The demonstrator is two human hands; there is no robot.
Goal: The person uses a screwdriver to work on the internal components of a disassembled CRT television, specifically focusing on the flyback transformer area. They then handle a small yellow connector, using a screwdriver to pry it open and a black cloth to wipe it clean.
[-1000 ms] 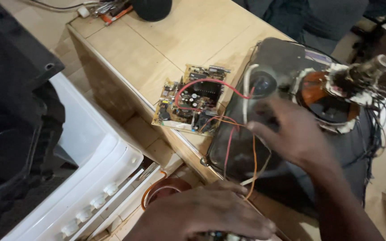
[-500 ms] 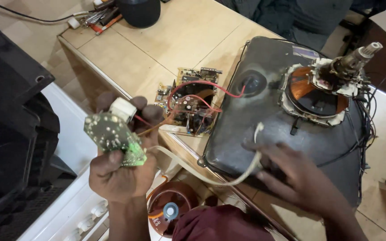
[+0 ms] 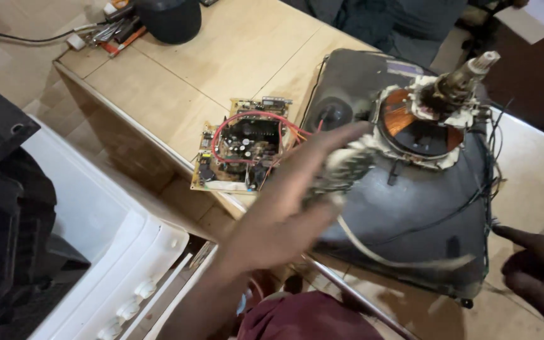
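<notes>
A white appliance (image 3: 96,264) with a row of knobs is sitting at the near left, below the wooden table (image 3: 177,82). A green circuit board (image 3: 242,146) is lying flat near the table's edge, with a red wire looping over it. It is resting there so its parts are facing up and are easy to see.

In the middle, the left hand (image 3: 284,208) is reaching out over the table toward the right. Its fingers are stretched long and mostly open. A small dusty part (image 3: 341,170) with a pale cable trailing from it is lying along the fingers. The picture is blurry there, so I cannot tell how firmly the hand is holding it.

Just right of it, the big dark picture tube (image 3: 410,220) is lying face down on the table, so its back is pointing up. Its copper coil (image 3: 410,123) and thin neck (image 3: 464,79) are sticking up at the far side.

At the near right edge, the right hand (image 3: 539,274) is pointing one finger toward the tube. The other fingers are curled in, and it is holding nothing.
</notes>
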